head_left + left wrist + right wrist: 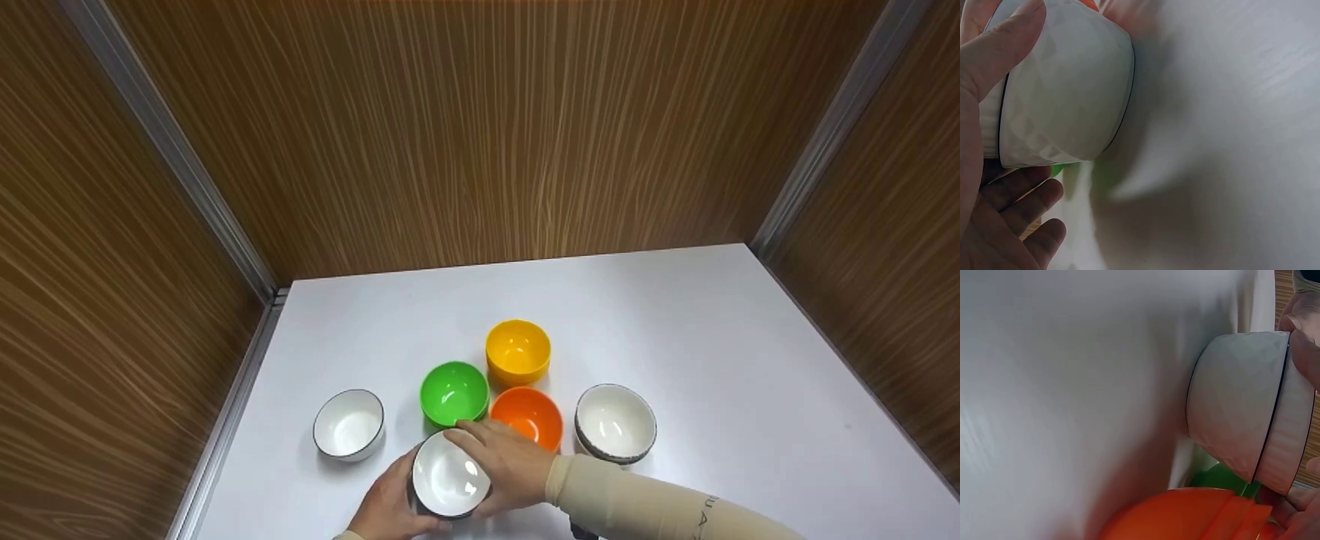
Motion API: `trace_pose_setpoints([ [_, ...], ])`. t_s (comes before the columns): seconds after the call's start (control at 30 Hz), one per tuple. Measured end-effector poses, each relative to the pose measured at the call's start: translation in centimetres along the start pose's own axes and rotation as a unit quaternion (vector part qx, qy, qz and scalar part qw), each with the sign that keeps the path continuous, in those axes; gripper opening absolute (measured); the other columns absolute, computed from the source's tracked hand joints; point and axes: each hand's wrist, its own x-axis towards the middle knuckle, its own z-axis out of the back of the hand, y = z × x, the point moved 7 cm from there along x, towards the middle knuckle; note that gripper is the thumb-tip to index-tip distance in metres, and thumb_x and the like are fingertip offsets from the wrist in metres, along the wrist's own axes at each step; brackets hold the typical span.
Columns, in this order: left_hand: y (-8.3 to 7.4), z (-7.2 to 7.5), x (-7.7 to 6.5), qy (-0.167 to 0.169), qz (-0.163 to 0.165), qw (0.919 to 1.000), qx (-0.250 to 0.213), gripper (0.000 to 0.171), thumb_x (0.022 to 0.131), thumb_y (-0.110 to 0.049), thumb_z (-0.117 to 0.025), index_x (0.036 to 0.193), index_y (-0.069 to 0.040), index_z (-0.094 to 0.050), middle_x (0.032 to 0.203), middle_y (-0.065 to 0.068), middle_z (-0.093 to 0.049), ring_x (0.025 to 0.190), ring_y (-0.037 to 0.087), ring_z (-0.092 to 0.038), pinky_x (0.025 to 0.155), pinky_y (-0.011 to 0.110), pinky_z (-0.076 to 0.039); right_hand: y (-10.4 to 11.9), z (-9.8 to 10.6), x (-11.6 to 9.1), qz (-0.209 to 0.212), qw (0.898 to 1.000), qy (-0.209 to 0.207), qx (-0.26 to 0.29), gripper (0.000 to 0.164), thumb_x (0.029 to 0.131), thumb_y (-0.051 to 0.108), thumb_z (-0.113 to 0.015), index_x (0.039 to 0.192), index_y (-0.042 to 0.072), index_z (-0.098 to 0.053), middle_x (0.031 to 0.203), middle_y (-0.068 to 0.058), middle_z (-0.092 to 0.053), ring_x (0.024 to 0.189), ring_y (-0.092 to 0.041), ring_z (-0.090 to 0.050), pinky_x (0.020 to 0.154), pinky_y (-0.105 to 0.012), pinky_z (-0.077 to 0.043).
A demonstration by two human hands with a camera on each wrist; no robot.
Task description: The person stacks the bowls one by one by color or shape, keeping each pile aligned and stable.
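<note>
Two nested white bowls with dark rims [450,476] are between both hands at the front middle, their mouths facing up. My left hand [391,499] grips them from the left, its thumb [1008,48] across the outside. From the right, my right hand [510,463] holds the upper bowl, with fingers over its far rim. In the right wrist view the lower bowl [1235,394] has a faceted side; the upper one [1286,433] is ribbed. A green bowl [454,394] stands just behind, and orange bowls [529,412] lie partly hidden behind the right hand.
A single white bowl with a dark rim [349,425] stands at the left of the white table [712,337]. Yellow bowls [517,349] are stacked behind the green and orange ones. White bowls with a speckled rim [616,421] stand at the right. Wood-patterned panels [480,135] enclose the table.
</note>
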Motion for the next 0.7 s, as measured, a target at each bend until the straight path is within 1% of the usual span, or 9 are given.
trace_pose_setpoints([
  [0.1, -0.03, 0.0, 0.03, 0.001, -0.001, 1.0, -0.002, 0.114, 0.056, -0.051, -0.089, 0.143, 0.002, -0.037, 0.135, 0.013, -0.052, 0.121, 0.029, -0.052, 0.1, 0.046, -0.044, 0.0, 0.04, -0.14, -0.001, 1.0, -0.004, 0.001, 0.11, 0.061, 0.057, -0.082, 0.147, 0.01, -0.031, 0.142, -0.018, -0.041, 0.124, -0.031, -0.048, 0.104, -0.046, -0.042],
  [0.23, -0.03, -0.05, 0.05, 0.003, 0.001, 1.0, -0.005, 0.114, 0.056, -0.051, -0.089, 0.143, 0.001, -0.037, 0.136, 0.012, -0.051, 0.121, 0.028, -0.052, 0.101, 0.046, -0.044, -0.03, 0.04, -0.27, 0.002, 1.0, -0.008, 0.003, 0.111, 0.061, 0.056, -0.083, 0.147, 0.009, -0.031, 0.144, -0.019, -0.039, 0.126, -0.032, -0.047, 0.104, -0.046, -0.041],
  [0.4, 0.2, -0.23, 0.09, 0.012, 0.017, 0.9997, -0.014, 0.115, 0.056, -0.051, -0.089, 0.144, 0.001, -0.035, 0.138, 0.012, -0.05, 0.123, 0.029, -0.05, 0.102, 0.047, -0.042, -0.03, 0.14, -0.36, 0.004, 1.0, -0.013, -0.001, 0.111, 0.061, 0.055, -0.083, 0.147, 0.008, -0.031, 0.144, -0.018, -0.039, 0.125, -0.033, -0.047, 0.104, -0.046, -0.041],
  [0.5, 0.33, -0.29, 0.12, 0.015, 0.027, 0.9993, -0.02, 0.116, 0.056, -0.051, -0.089, 0.144, 0.0, -0.034, 0.138, 0.012, -0.049, 0.124, 0.029, -0.05, 0.103, 0.048, -0.041, -0.05, 0.13, -0.4, -0.001, 1.0, -0.008, -0.004, 0.111, 0.061, 0.055, -0.083, 0.147, 0.01, -0.031, 0.145, -0.016, -0.038, 0.126, -0.033, -0.047, 0.103, -0.05, -0.041],
  [0.6, 0.35, -0.28, 0.1, 0.015, 0.029, 0.9992, -0.023, 0.117, 0.056, -0.051, -0.089, 0.144, 0.001, -0.034, 0.139, 0.013, -0.049, 0.125, 0.03, -0.049, 0.104, 0.049, -0.04, -0.1, 0.04, -0.44, -0.008, 1.0, 0.0, -0.001, 0.11, 0.062, 0.056, -0.082, 0.148, 0.011, -0.03, 0.146, -0.015, -0.037, 0.128, -0.031, -0.045, 0.101, -0.056, -0.041],
  [0.7, 0.35, -0.21, 0.03, 0.014, 0.028, 0.9992, -0.024, 0.117, 0.056, -0.05, -0.089, 0.144, 0.004, -0.033, 0.14, 0.016, -0.048, 0.126, 0.032, -0.048, 0.104, 0.05, -0.04, -0.23, 0.06, -0.48, -0.014, 1.0, 0.004, 0.006, 0.11, 0.062, 0.057, -0.082, 0.148, 0.011, -0.03, 0.147, -0.014, -0.037, 0.131, -0.028, -0.043, 0.099, -0.059, -0.041],
])
